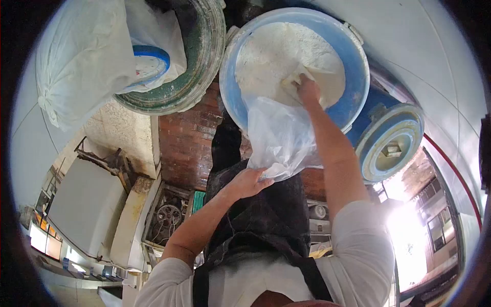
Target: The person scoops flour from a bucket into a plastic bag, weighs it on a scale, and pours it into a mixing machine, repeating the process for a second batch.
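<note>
A blue barrel (362, 77) with a pale rim holds a heap of white powder (276, 46). Inside it, my right hand (309, 91) is closed around a whitish scoop (290, 88), whose front end is down in the powder. My left hand (249, 182) grips the lower end of a clear plastic bag (281, 135). The bag hangs over the barrel's near rim, and its upper end reaches the powder close to the scoop.
Left of the barrel stands a green drum (197, 77) with a full white sack (84, 56) and a blue-rimmed round object (153, 64) on top. A blue lidded barrel (391, 146) is at the right. Brick-coloured floor (186, 135) and machinery (169, 217) lie below left.
</note>
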Demonstrator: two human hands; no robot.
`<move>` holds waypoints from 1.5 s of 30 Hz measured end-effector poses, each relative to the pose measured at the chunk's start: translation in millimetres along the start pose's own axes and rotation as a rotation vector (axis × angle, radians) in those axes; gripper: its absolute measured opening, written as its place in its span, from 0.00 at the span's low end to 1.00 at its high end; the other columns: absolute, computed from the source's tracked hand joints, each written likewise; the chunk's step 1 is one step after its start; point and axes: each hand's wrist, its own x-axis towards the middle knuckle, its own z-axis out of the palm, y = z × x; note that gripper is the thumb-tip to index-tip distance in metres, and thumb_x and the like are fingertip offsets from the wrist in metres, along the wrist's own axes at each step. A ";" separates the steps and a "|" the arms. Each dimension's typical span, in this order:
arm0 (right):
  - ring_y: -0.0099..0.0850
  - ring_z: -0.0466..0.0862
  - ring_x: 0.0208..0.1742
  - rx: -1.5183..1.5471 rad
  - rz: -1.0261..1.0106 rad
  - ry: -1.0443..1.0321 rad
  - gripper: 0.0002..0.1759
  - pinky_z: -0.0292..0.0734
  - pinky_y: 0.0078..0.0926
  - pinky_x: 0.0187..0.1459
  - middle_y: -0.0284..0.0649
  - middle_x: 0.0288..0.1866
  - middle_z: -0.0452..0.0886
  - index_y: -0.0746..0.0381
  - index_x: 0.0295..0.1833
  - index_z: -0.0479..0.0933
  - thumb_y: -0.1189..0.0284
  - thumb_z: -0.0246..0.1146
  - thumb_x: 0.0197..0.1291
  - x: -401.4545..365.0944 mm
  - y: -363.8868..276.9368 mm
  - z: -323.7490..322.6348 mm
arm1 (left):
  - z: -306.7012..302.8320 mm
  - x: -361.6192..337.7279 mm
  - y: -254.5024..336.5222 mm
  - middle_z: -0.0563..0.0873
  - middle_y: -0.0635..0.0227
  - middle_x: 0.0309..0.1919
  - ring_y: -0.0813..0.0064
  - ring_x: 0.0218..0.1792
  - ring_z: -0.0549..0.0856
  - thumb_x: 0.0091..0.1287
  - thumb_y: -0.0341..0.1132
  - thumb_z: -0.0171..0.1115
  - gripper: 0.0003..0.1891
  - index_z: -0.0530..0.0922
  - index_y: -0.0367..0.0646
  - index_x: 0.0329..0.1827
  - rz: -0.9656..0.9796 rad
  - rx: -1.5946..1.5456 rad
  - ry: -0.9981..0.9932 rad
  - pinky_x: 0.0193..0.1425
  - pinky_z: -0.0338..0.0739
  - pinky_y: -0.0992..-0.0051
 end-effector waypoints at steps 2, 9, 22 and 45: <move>0.54 0.86 0.43 0.167 0.003 -0.101 0.26 0.79 0.51 0.45 0.51 0.39 0.86 0.54 0.58 0.79 0.51 0.69 0.60 -9.3 0.7 -5.2 | -3.9 -6.3 1.6 0.85 0.41 0.49 0.43 0.54 0.84 0.71 0.53 0.59 0.31 0.76 0.32 0.63 -0.043 0.007 0.001 0.60 0.76 0.55; 0.52 0.85 0.47 0.319 0.038 -0.046 0.29 0.81 0.46 0.49 0.53 0.45 0.85 0.63 0.57 0.78 0.51 0.68 0.61 17.0 -22.7 0.9 | -12.1 8.2 -17.8 0.86 0.47 0.34 0.56 0.38 0.88 0.73 0.50 0.59 0.27 0.76 0.31 0.59 -0.068 -0.257 0.136 0.46 0.80 0.60; 0.53 0.85 0.45 0.644 -0.095 0.025 0.21 0.79 0.38 0.44 0.52 0.43 0.85 0.64 0.49 0.79 0.64 0.75 0.55 -63.8 52.5 -137.2 | -81.4 62.2 43.4 0.68 0.75 0.17 0.74 0.20 0.73 0.79 0.51 0.50 0.25 0.78 0.34 0.56 -0.028 -1.292 0.473 0.37 0.76 0.67; 0.50 0.86 0.44 0.158 -0.307 -0.131 0.12 0.81 0.46 0.44 0.50 0.37 0.84 0.67 0.42 0.77 0.67 0.61 0.64 -146.9 -58.3 -114.3 | -88.8 7.1 129.9 0.70 0.74 0.18 0.80 0.18 0.70 0.77 0.39 0.56 0.26 0.65 0.45 0.76 0.197 -0.890 0.246 0.25 0.71 0.75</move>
